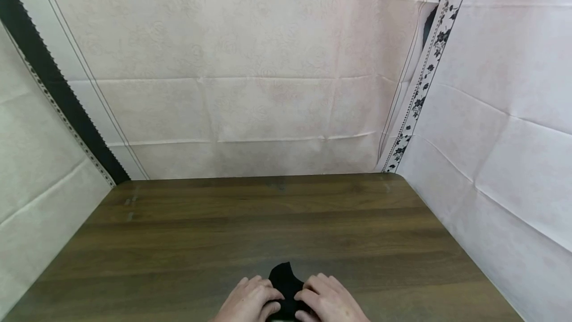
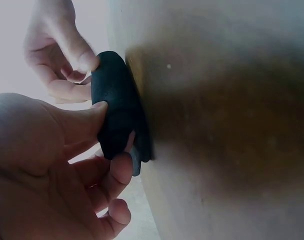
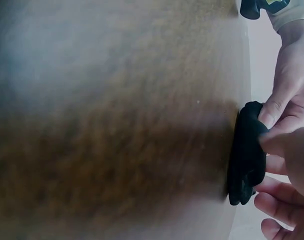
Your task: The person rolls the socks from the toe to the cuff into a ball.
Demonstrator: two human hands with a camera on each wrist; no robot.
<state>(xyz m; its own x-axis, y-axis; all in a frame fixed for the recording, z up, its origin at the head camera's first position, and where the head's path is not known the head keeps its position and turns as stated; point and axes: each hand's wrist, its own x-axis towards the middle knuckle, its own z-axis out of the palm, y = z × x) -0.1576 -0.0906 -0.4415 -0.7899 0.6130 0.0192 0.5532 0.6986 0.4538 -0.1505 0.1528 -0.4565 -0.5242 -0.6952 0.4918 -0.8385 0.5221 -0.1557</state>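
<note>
A small piece of black cloth [image 1: 284, 278] lies at the table's near edge, between the two hands. Its far end is flat with a curved cut and a pointed corner, while its near part is folded or rolled. My left hand [image 1: 253, 298] pinches the left side with thumb and fingers; my right hand [image 1: 329, 298] pinches the right side. In the left wrist view the cloth [image 2: 117, 100] looks like a thick roll with loose layers at one end. The right wrist view shows the same roll [image 3: 248, 150] against the table edge, both thumbs on it. What garment it is, I cannot tell.
The brown wood-grain table [image 1: 268, 217] stretches away from the hands. White patterned cloth [image 1: 268, 63] hangs behind it, with more white sheets at the left and right sides. A black strap with a device [image 3: 264, 6] sits at the left wrist.
</note>
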